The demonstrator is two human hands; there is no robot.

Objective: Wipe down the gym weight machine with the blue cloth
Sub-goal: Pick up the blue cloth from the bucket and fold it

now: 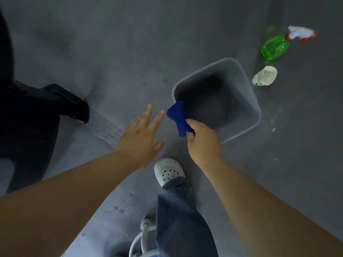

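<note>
One view only: head-worn, wide-angle. Lens faces steeply down at the grey floor (111, 43). Close range: left hand (141, 138) and right hand (202, 141) sit mid-frame, arms entering from the lower corners. White shoe (168, 171) lies almost directly beneath the camera.

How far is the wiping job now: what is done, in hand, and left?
Done: the right hand grips the blue cloth, bunched, over the near corner of the grey bucket. In hand: the open left hand reaches toward the cloth, perhaps to wring it. Left: neither hand touches the black machine at the left, so wiping seems not yet begun. The green spray bottle lies on the floor.
</note>
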